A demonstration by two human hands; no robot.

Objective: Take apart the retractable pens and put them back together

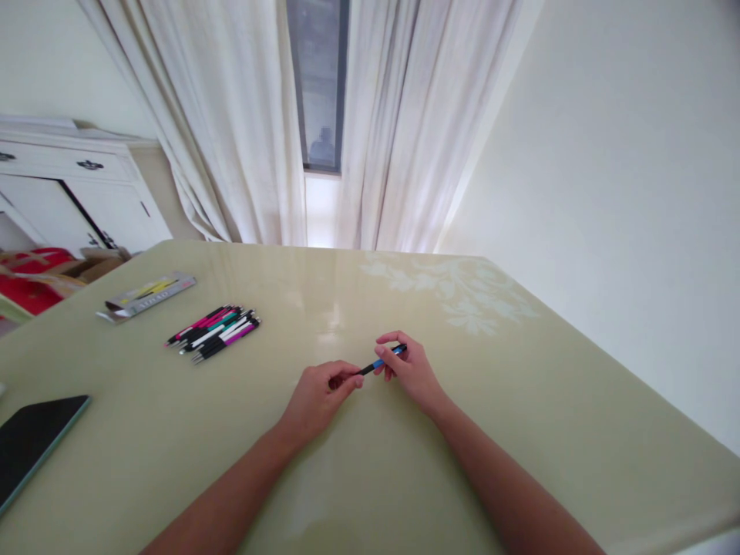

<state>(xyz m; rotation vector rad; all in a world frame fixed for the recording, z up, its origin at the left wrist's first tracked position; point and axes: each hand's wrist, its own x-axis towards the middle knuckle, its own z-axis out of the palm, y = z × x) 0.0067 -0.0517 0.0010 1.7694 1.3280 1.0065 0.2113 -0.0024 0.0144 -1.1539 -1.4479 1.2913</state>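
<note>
A blue and black pen (378, 362) is held between my two hands, just above the table (324, 478). My left hand (321, 393) pinches its lower left end, hiding the tip between thumb and fingers. At the other end, my right hand (408, 366) grips the blue barrel with thumb and fingers. The pen slants up to the right. To the left of my hands lies a loose pile of several pens (216, 331) with pink, green, white, purple and black barrels.
An opened pen box (153, 294) lies behind the pile. A dark tablet-like device (38, 435) rests at the table's left edge. Beyond the table are curtains (243, 116), a white cabinet (75, 177) and red items (35, 277); a wall (624, 193) runs along the right.
</note>
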